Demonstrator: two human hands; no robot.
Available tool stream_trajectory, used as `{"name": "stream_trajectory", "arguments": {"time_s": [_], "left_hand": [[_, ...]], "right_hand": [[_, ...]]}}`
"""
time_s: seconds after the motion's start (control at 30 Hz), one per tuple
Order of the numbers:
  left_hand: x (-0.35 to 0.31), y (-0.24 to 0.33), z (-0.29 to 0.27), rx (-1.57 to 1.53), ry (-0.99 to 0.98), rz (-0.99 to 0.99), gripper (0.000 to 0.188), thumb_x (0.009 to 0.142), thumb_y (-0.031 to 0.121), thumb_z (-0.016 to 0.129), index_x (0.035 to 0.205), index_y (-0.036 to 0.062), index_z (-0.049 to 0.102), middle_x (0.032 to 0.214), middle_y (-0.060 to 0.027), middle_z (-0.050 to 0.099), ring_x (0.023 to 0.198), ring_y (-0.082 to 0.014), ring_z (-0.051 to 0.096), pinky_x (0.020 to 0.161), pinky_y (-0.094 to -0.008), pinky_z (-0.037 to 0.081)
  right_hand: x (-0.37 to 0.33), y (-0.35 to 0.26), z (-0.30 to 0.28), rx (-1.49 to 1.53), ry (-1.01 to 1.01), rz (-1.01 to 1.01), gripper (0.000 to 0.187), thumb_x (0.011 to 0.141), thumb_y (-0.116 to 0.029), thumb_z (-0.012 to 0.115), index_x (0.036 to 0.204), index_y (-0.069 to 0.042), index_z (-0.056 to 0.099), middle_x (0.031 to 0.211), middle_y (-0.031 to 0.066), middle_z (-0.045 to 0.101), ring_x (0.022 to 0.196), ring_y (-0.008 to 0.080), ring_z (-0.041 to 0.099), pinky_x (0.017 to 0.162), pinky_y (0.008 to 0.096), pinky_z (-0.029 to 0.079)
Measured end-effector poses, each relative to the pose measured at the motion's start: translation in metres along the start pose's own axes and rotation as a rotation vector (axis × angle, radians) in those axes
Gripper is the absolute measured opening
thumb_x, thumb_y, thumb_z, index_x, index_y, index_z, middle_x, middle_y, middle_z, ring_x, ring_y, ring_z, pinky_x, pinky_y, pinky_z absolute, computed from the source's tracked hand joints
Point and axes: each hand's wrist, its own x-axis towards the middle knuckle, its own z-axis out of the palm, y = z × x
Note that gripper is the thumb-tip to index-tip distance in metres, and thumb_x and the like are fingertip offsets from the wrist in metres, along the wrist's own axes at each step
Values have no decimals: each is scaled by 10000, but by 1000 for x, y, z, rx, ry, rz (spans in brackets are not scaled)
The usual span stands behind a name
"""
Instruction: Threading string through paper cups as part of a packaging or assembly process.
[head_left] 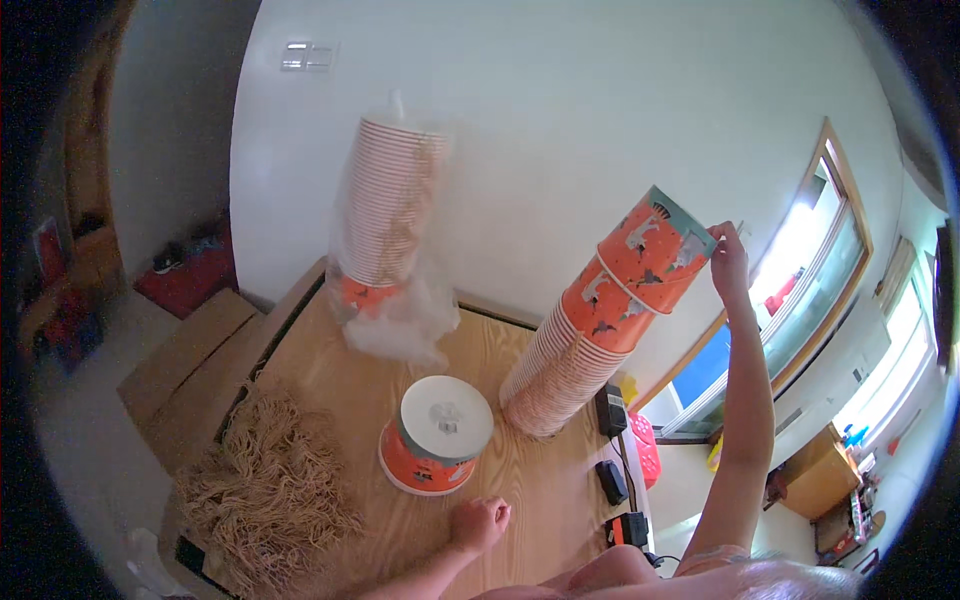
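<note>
My right hand is raised high and pinches the edge of the top orange paper bucket, which sits upside down on a tall, leaning stack of nested buckets. Grey-green bands and animal pictures decorate these buckets. Low over the table, my left hand is curled closed, with nothing visible in it. Just beyond it a single upturned paper bucket shows its white base. A heap of tan raffia-like strands lies to the left.
Another tall stack of buckets in clear plastic wrap stands at the back by the white wall. Black power adapters and cables line the table's right edge. A cardboard box is beyond the left edge. The wooden table holds everything.
</note>
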Motion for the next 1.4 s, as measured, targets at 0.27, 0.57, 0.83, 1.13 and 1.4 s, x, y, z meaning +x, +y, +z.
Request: {"name": "stream_trajectory", "arguments": {"time_s": [0.27,0.57,0.83,1.13,1.4], "left_hand": [[3,17,-19,43,-69,-45,164,771,212,614,698,74,562,688,-102,615,640,-289,604,564,-415,473],[7,26,-27,74,-94,-33,163,776,209,606,711,66,562,719,-101,622,676,-287,608,587,-406,478],[3,17,-20,117,-98,-19,147,774,210,605,729,75,568,724,-95,627,681,-284,610,583,-412,480],[4,22,-22,91,-72,-25,135,762,199,617,722,79,568,704,-97,621,664,-284,605,564,-418,476],[7,24,-27,91,-78,-14,146,760,199,617,703,79,557,688,-100,615,632,-292,601,546,-425,469]], "right_hand": [[-9,-14,17,-7,-38,47,244,765,152,386,879,-47,471,828,99,609,688,177,598,634,298,467],[-27,-8,27,18,-65,-76,260,752,162,395,894,-38,482,833,91,590,764,189,589,637,289,471],[-41,-20,35,71,-60,-38,290,700,194,428,876,-33,467,858,103,579,792,219,591,645,287,470],[-48,-25,34,30,-84,-76,294,666,193,436,858,-30,439,858,102,550,792,224,569,659,290,457],[-54,-20,43,30,-78,-94,304,660,185,435,877,-27,453,843,108,541,773,251,559,674,299,447]]}}
